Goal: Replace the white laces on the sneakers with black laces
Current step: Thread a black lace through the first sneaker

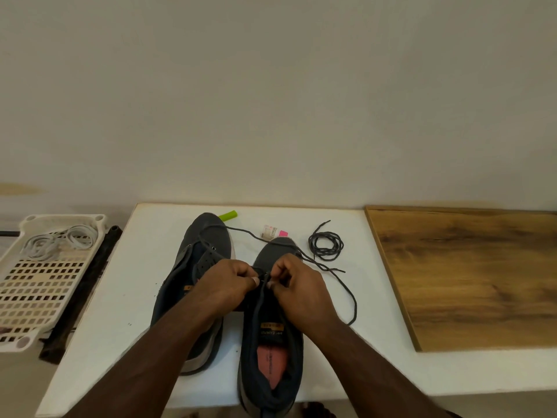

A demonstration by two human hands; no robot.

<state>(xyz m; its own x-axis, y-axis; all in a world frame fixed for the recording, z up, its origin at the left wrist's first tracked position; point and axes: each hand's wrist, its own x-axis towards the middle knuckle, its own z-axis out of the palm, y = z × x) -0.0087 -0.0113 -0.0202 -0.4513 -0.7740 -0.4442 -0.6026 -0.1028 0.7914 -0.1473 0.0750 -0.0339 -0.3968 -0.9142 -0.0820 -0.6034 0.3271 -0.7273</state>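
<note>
Left hand (232,274): fingers curled, thumb and forefinger pinching the black lace (351,297) over the right sneaker's (272,351) eyelets.
Right hand (297,280): fingers curled, fingertips pinching the same lace just beside the left hand; exact hold probably at an eyelet, view too dark to confirm.
Right sneaker: dark grey knit upper, reddish insole, heel at 6 o'clock on the white table (126,279).
Left sneaker (193,273): same knit, metal eyelets, touching the other at its 9 o'clock side.
Black lace: thin round cord, loose end looping to 3 o'clock.
Spare black lace (326,245): coiled, at 1 o'clock.
White laces (60,241): flat, bundled in the perforated plastic tray (36,300), at 9 o'clock.
Wooden board (470,276): grained, at 3 o'clock.
</note>
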